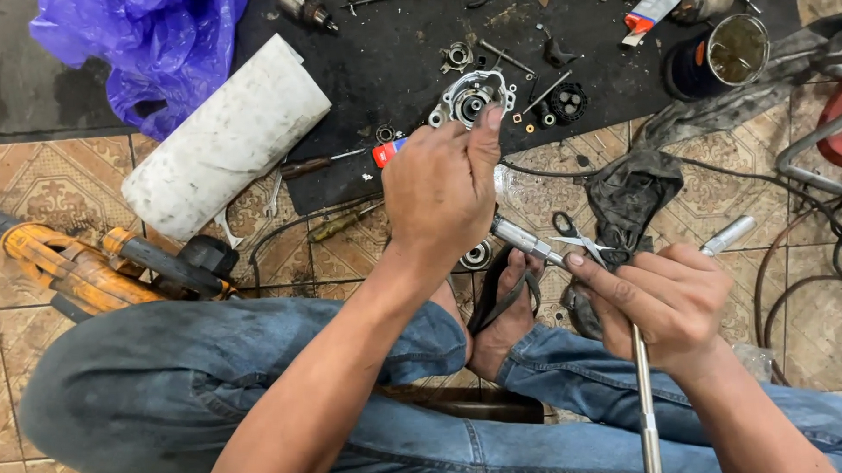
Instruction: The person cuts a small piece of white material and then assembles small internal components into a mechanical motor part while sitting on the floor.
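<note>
Ahead of the left hand the black mat is crowded: round metal housing, bolts, small rings. To its left the white cylinder bars the way. Bare floor tiles lie open near the left edge; cables and a dark rag clutter the right

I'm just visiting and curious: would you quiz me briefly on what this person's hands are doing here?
1. True or false: the right hand grips a metal rod.
2. What lies under the round metal housing: A) black mat, B) bare tiles, C) purple bag?
3. What colour is the power tool beside the person's knee?

Key: 1 true; 2 A; 3 orange-yellow.
</note>
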